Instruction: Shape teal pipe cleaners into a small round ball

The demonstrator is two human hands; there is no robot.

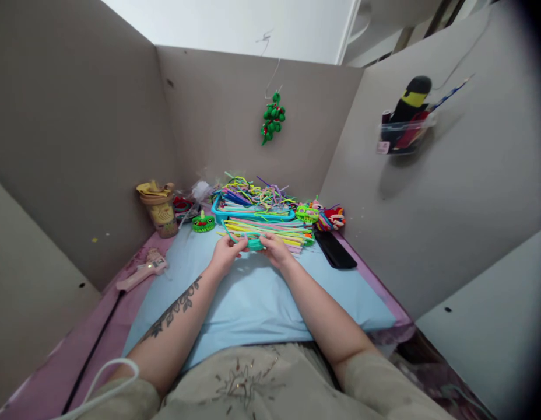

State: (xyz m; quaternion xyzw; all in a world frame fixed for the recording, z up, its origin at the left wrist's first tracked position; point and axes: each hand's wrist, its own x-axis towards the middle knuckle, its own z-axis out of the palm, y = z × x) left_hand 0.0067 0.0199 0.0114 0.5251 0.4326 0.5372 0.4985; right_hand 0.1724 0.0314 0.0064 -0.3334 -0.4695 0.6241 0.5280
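Note:
A teal piece of shaped pipe cleaner work is held between my two hands, above the blue sheet. My left hand pinches its left end, where a loose teal strand sticks up. The right end is gripped by the fingers of my right hand. Just beyond lies a row of straight pipe cleaners in yellow, pink and green. Behind them, a blue tray is heaped with many-coloured pipe cleaners. A green fuzzy figure sits to the left.
On the left are a pink glue gun with a black cord and a tan cup. A black phone-like slab lies right, near fuzzy figures. Grey panels surround the table; a green ornament hangs behind, a tool holder right.

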